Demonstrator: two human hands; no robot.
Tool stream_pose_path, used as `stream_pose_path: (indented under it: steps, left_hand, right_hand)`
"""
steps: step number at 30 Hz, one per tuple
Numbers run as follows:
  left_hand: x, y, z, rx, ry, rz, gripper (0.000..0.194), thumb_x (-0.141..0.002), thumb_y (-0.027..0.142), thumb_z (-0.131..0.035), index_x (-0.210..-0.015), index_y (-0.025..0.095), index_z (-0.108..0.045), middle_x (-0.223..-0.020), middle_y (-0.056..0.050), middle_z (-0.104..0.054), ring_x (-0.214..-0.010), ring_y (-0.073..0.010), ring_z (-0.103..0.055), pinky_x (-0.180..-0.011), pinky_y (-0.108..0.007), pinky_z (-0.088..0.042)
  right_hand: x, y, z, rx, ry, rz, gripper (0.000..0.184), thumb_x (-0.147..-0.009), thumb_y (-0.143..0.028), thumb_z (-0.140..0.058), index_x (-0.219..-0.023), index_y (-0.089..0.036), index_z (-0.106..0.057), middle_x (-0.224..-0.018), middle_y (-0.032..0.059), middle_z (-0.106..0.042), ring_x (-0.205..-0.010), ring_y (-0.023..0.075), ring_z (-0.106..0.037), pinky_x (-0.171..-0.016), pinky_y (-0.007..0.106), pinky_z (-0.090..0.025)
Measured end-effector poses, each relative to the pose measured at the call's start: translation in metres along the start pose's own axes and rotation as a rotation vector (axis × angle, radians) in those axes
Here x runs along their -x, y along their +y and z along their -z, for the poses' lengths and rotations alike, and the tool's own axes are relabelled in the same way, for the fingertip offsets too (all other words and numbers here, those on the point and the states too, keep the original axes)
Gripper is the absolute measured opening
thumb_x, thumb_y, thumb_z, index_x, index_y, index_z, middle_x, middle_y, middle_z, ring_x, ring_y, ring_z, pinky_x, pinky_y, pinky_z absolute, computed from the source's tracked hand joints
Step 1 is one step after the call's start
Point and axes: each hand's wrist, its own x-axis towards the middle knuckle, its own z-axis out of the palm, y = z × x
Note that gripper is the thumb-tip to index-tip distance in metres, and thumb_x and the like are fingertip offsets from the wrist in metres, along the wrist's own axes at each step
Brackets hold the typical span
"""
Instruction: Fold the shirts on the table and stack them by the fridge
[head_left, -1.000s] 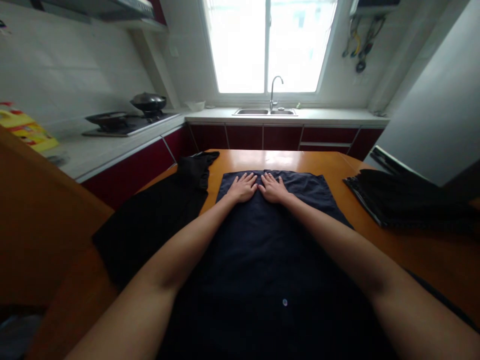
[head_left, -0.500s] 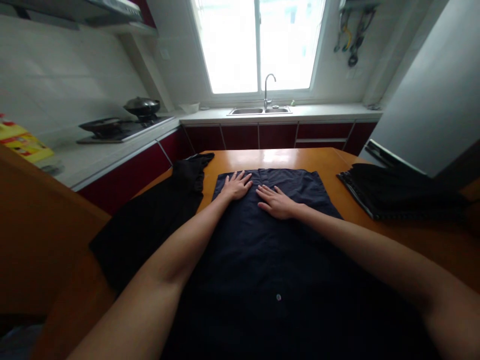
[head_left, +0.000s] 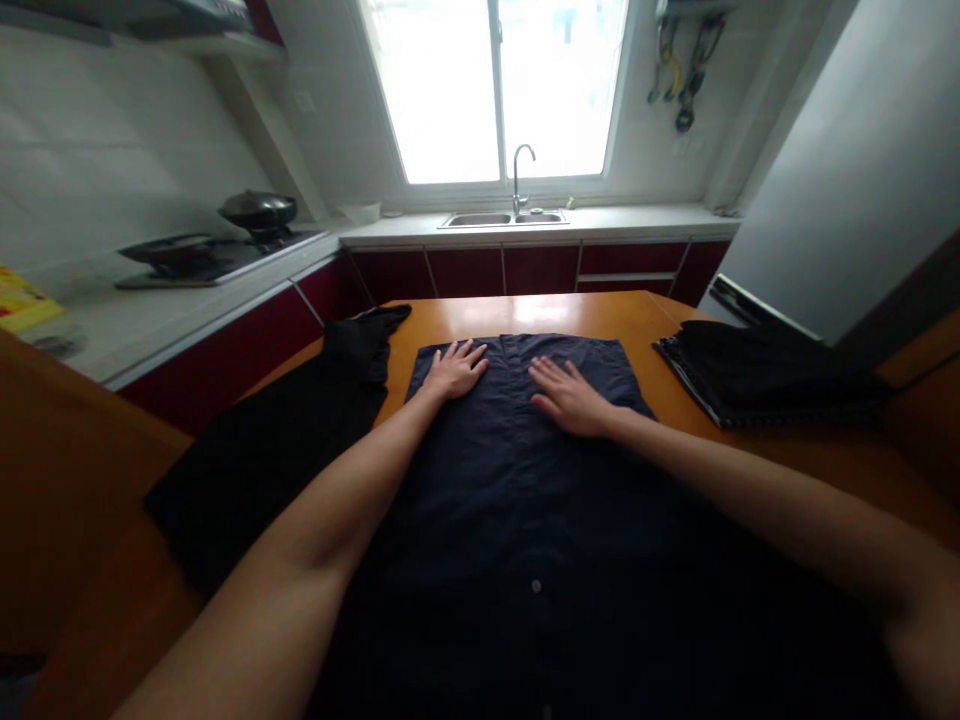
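Facing palm-down, left hand (head_left: 453, 372) and right hand (head_left: 573, 400), each grip spread and holding nothing, rest on the navy garment (head_left: 472, 480) atop the counter (head_left: 585, 308); uneven pushing, I'd say, could ruck it toward the black garment (head_left: 289, 440) at its left.

A kitchen, shown by the sink (head_left: 477, 219), faucet (head_left: 516, 180), stove (head_left: 232, 262) and wok (head_left: 258, 210).

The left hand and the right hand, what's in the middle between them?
In the head view, wrinkled dark blue cloth lies between the left hand and the right hand.
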Motion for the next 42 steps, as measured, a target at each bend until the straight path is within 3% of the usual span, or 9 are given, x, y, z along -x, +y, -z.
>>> stream_pose_path:
  steps: [3, 6, 12, 15, 19, 24, 29, 37, 42]
  left_hand:
    - [0.000, 0.001, 0.001, 0.001, -0.006, -0.005, 0.062, -0.101, 0.061, -0.024, -0.157, 0.037, -0.030, -0.167, -0.002, -0.021, -0.154, -0.0347, -0.014, -0.119, -0.063, -0.011]
    - [-0.001, 0.001, 0.001, -0.002, -0.010, -0.004, 0.062, -0.101, 0.061, -0.024, -0.158, 0.037, -0.030, -0.167, -0.002, -0.020, -0.154, -0.0348, -0.014, -0.119, -0.063, -0.011]
    - [-0.002, 0.000, -0.002, -0.015, 0.002, -0.009, 0.061, -0.102, 0.060, -0.025, -0.158, 0.035, -0.031, -0.167, -0.004, -0.021, -0.153, -0.0350, -0.015, -0.119, -0.062, -0.012]
    - [-0.003, -0.001, -0.002, -0.015, 0.002, -0.014, 0.062, -0.102, 0.060, -0.025, -0.158, 0.035, -0.031, -0.167, -0.004, -0.021, -0.153, -0.0354, -0.016, -0.119, -0.063, -0.012]
    - [-0.003, 0.000, 0.005, -0.007, -0.018, -0.009, 0.061, -0.102, 0.059, -0.024, -0.158, 0.035, -0.029, -0.167, -0.004, -0.019, -0.153, -0.0359, -0.014, -0.118, -0.064, -0.012]
    - [0.022, 0.037, 0.004, -0.051, 0.070, -0.082, 0.057, -0.105, 0.046, -0.024, -0.158, 0.027, -0.030, -0.167, -0.005, -0.023, -0.154, -0.0313, -0.014, -0.121, -0.061, -0.008]
    - [0.045, 0.073, -0.015, -0.038, 0.021, -0.311, 0.062, -0.104, 0.048, -0.020, -0.161, 0.024, -0.019, -0.167, -0.002, -0.019, -0.154, -0.0216, -0.015, -0.124, -0.049, -0.014]
    - [0.001, -0.024, 0.032, -0.075, -0.080, 0.010, 0.064, -0.104, 0.054, -0.017, -0.159, 0.023, -0.029, -0.166, -0.010, -0.021, -0.153, -0.0315, -0.018, -0.120, -0.057, -0.018]
    - [0.019, -0.005, 0.041, -0.103, -0.031, -0.096, 0.064, -0.105, 0.050, -0.022, -0.159, 0.015, -0.025, -0.168, -0.011, -0.012, -0.155, -0.0262, -0.007, -0.124, -0.047, -0.010]
  right_hand:
    - [0.054, -0.057, -0.009, -0.192, -0.180, 0.473, 0.068, -0.102, -0.053, -0.039, -0.161, -0.031, -0.014, -0.166, 0.0008, -0.021, -0.154, 0.0187, -0.016, -0.126, 0.043, -0.008]
    - [0.079, -0.055, -0.008, -0.232, -0.208, 0.539, 0.072, -0.100, -0.055, -0.043, -0.161, -0.033, -0.013, -0.165, 0.0007, -0.023, -0.153, 0.0196, -0.020, -0.126, 0.044, -0.006]
    - [0.021, 0.082, 0.016, 0.048, -0.091, -0.199, 0.062, -0.102, -0.047, -0.039, -0.158, -0.019, -0.033, -0.165, 0.0080, -0.024, -0.153, 0.0239, -0.019, -0.124, 0.044, -0.013]
    - [-0.008, 0.117, 0.031, 0.138, -0.017, -0.510, 0.062, -0.102, -0.038, -0.036, -0.154, -0.003, -0.035, -0.161, 0.0212, -0.031, -0.151, 0.0307, -0.026, -0.122, 0.050, -0.018]
    - [-0.026, 0.078, 0.022, 0.191, 0.122, -0.501, 0.062, -0.104, -0.035, -0.026, -0.153, 0.003, -0.030, -0.162, 0.0256, -0.025, -0.153, 0.0324, -0.018, -0.122, 0.053, -0.010]
    - [-0.027, -0.004, -0.021, 0.117, 0.076, -0.098, 0.063, -0.102, -0.040, -0.029, -0.155, -0.006, -0.032, -0.164, 0.0171, -0.025, -0.153, 0.0277, -0.020, -0.123, 0.051, -0.015]
    - [-0.025, -0.016, -0.040, 0.052, -0.005, -0.041, 0.066, -0.102, -0.042, -0.028, -0.158, -0.008, -0.025, -0.165, 0.0151, -0.022, -0.153, 0.0269, -0.019, -0.122, 0.054, -0.017]
    - [-0.024, -0.012, -0.042, 0.096, -0.030, -0.029, 0.066, -0.102, -0.049, -0.025, -0.158, -0.014, -0.031, -0.164, 0.0116, -0.025, -0.153, 0.0256, -0.021, -0.123, 0.052, -0.018]
    - [-0.024, -0.012, -0.043, 0.106, -0.011, -0.024, 0.066, -0.102, -0.049, -0.025, -0.158, -0.015, -0.030, -0.165, 0.0113, -0.026, -0.153, 0.0247, -0.021, -0.123, 0.051, -0.017]
